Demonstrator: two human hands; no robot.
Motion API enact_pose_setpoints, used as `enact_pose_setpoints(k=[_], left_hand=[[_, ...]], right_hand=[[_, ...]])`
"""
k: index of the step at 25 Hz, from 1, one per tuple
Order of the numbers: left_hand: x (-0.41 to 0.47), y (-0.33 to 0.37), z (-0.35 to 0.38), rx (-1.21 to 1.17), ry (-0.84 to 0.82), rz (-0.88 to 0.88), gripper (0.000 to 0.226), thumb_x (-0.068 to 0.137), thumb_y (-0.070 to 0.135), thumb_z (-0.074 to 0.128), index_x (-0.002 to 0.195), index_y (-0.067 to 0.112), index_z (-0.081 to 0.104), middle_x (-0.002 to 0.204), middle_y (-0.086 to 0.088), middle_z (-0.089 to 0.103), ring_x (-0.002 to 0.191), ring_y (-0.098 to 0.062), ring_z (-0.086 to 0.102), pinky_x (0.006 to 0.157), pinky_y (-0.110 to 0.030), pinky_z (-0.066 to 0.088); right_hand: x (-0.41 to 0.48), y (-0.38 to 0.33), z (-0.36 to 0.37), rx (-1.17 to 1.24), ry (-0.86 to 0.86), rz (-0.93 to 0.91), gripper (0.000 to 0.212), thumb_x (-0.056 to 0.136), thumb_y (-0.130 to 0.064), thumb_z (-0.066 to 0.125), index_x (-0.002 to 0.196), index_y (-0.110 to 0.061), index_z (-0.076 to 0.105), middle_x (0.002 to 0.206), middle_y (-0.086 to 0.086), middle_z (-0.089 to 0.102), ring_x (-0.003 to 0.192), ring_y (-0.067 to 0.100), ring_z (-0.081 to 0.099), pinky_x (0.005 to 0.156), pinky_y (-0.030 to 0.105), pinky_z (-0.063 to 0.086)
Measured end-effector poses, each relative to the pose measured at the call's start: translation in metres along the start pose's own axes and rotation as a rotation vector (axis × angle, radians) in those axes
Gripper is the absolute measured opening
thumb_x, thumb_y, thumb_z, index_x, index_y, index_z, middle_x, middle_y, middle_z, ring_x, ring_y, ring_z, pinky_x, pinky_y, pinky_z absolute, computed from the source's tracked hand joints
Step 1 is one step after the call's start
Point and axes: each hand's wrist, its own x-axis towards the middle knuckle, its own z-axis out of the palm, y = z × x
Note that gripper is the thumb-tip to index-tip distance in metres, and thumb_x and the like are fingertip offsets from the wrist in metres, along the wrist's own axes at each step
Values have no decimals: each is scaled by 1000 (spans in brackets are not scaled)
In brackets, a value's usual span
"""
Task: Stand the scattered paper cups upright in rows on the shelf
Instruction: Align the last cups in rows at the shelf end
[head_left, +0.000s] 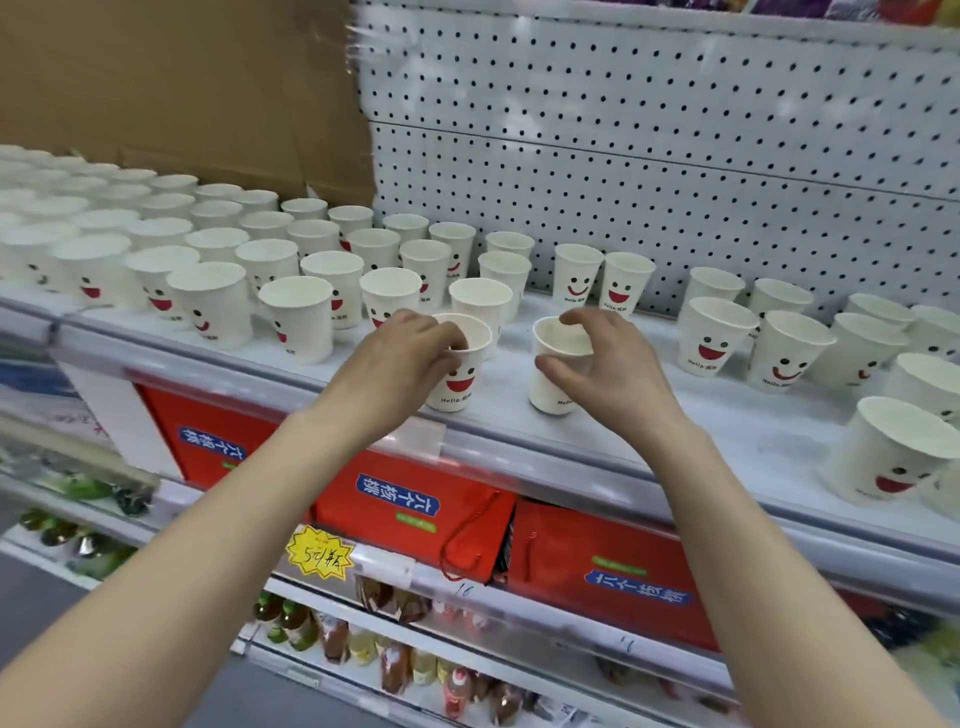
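White paper cups printed with red smiling faces stand on a white shelf (519, 415). My left hand (400, 358) grips the rim of one upright cup (460, 382) near the shelf's front edge. My right hand (602, 364) curls around a second upright cup (553, 384), thumb at its side and fingers over its rim. Neat rows of upright cups (208, 260) fill the shelf's left part. More cups (779, 343) stand loosely spaced on the right.
A brown cardboard sheet (182, 88) leans behind the left rows. White pegboard (649, 145) backs the shelf. Red boxes (415, 499) sit on the shelf below, with bottles (332, 639) lower down. A cup (893, 452) stands near the front edge at far right.
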Motion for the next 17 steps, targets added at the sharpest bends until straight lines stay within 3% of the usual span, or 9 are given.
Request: enact_pose_setpoints(k=[5, 9, 13, 15, 17], left_hand=[[-11, -44, -16, 116, 16, 0, 17, 92, 23, 57, 96, 9, 65, 88, -6, 64, 94, -30, 52, 83, -36, 40], [-10, -54, -25, 137, 5, 38, 14, 89, 19, 63, 98, 10, 69, 95, -6, 66, 103, -31, 53, 86, -38, 44], [-8, -62, -35, 144, -64, 18, 20, 90, 26, 61, 105, 15, 68, 106, -2, 64, 117, -25, 47, 90, -42, 46], [-6, -60, -37, 132, -47, 46, 26, 88, 31, 63, 109, 18, 68, 108, 0, 65, 117, -24, 48, 93, -38, 45], [-1, -53, -36, 123, -42, 32, 30, 87, 37, 64, 111, 21, 67, 108, 2, 65, 117, -21, 48, 92, -35, 44]], right_hand=[[10, -27, 22, 43, -50, -70, 52, 82, -43, 67, 128, -21, 54, 133, -1, 53, 123, 19, 48, 97, 29, 36], [15, -47, 33, 59, -78, -111, 53, 81, -45, 70, 126, -23, 53, 133, -1, 52, 121, 18, 47, 91, 24, 33], [19, -52, 26, 53, -125, -143, 52, 81, -55, 66, 124, -26, 59, 135, -7, 50, 126, 12, 42, 99, 24, 34], [21, -52, 15, 129, -84, -148, 36, 89, -48, 57, 118, -28, 64, 131, -11, 54, 123, 8, 44, 103, 29, 37], [21, -49, 6, 138, -116, -164, 27, 91, -28, 53, 114, -27, 68, 123, -12, 58, 114, 6, 46, 98, 30, 40]])
